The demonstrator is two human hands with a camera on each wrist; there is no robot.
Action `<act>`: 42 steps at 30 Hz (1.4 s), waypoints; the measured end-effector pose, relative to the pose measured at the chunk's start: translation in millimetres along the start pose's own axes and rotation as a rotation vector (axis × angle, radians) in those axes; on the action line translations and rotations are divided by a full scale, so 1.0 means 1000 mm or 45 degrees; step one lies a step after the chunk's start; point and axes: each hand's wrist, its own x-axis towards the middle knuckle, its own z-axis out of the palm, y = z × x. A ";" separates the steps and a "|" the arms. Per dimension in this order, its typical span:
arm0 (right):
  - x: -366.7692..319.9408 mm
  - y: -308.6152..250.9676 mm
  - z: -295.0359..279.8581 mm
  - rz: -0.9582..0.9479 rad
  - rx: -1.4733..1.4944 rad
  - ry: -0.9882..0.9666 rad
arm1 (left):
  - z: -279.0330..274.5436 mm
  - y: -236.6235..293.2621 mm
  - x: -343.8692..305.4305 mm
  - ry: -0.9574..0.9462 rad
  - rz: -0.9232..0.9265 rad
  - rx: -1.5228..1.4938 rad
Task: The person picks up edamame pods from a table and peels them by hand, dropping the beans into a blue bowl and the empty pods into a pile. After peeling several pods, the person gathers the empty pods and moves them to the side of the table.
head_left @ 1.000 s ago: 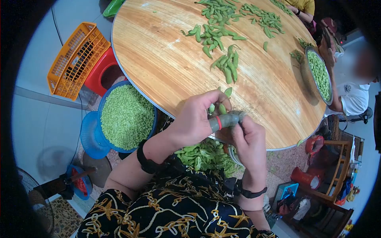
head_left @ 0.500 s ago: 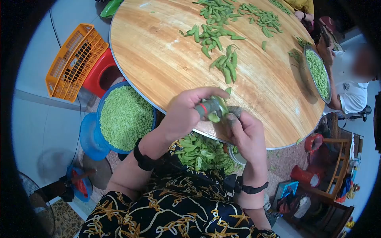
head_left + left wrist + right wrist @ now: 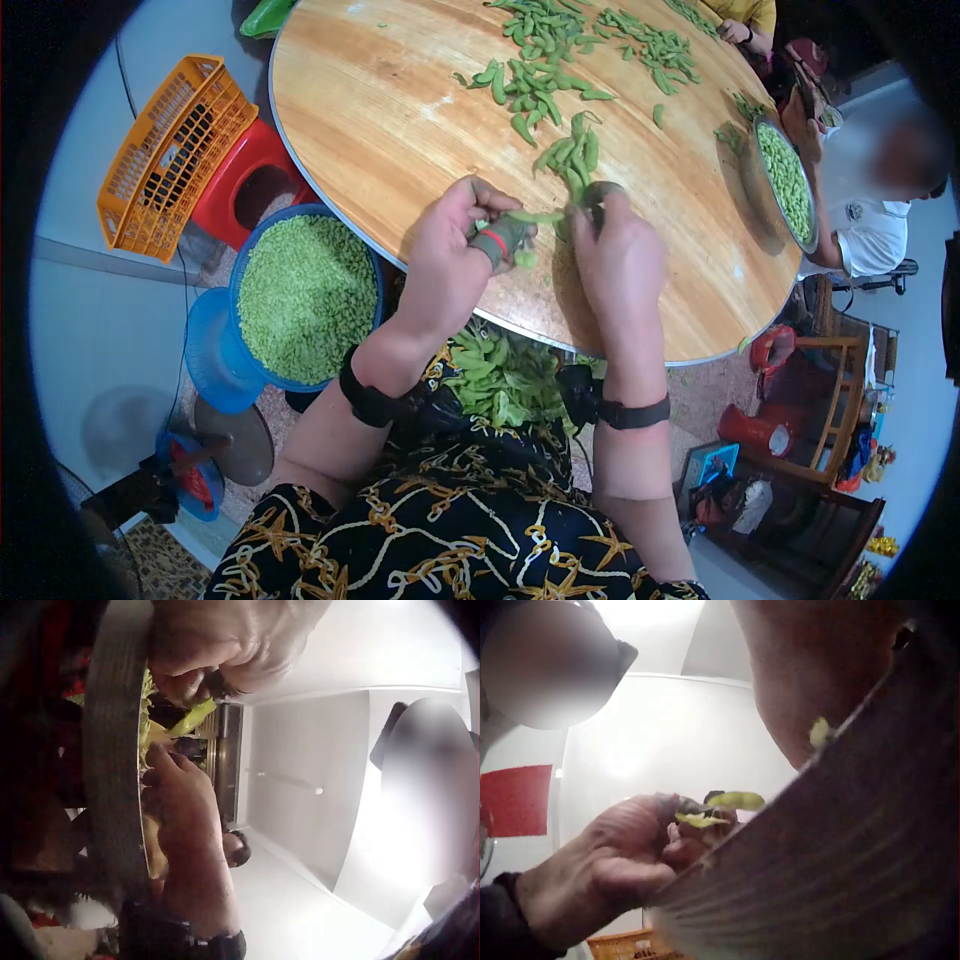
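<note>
My left hand [image 3: 450, 245] is over the near edge of the round table, its thumb in a grey-green finger cover with a red band. It pinches an edamame pod [image 3: 537, 216]; a split pale-green piece [image 3: 524, 258] shows beneath the thumb. In the right wrist view, the whole pod [image 3: 736, 800] and a split pod [image 3: 703, 820] stick out from those fingers. My right hand [image 3: 622, 255], blurred, reaches forward with dark-covered fingertips right at a small heap of edamame pods [image 3: 572, 155]. I cannot tell whether it grips one.
More pods [image 3: 540, 85] are strewn over the wooden table [image 3: 380, 120]. A blue basin [image 3: 236, 300] of shelled beans stands at left, near an orange crate [image 3: 180, 160] and red stool [image 3: 235, 195]. Pods and husks [image 3: 500, 375] lie below the edge. Another person sits behind a metal bowl [image 3: 768, 190] at right.
My hands were together over a pod, which was then split open. They have since parted: the right moved forward to the small heap, the left slightly back with a pod in its fingers.
</note>
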 end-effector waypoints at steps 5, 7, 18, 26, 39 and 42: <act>0.001 -0.009 0.000 -0.040 -0.132 -0.070 | -0.015 -0.006 0.008 -0.208 0.008 -0.343; 0.002 -0.008 0.001 -0.106 -0.137 -0.062 | -0.015 -0.006 0.006 -0.214 -0.015 -0.376; -0.028 0.008 -0.013 -0.199 0.040 -0.027 | -0.006 -0.003 -0.005 -0.168 0.058 0.197; -0.052 0.028 -0.012 0.152 0.833 -0.062 | -0.003 0.009 -0.021 -0.491 -0.233 0.460; -0.059 0.004 -0.040 0.535 2.068 -0.829 | 0.010 -0.011 -0.006 -0.483 -0.294 -0.421; -0.061 0.005 -0.044 0.386 1.978 -0.781 | 0.017 -0.011 -0.007 -0.311 -0.138 -0.289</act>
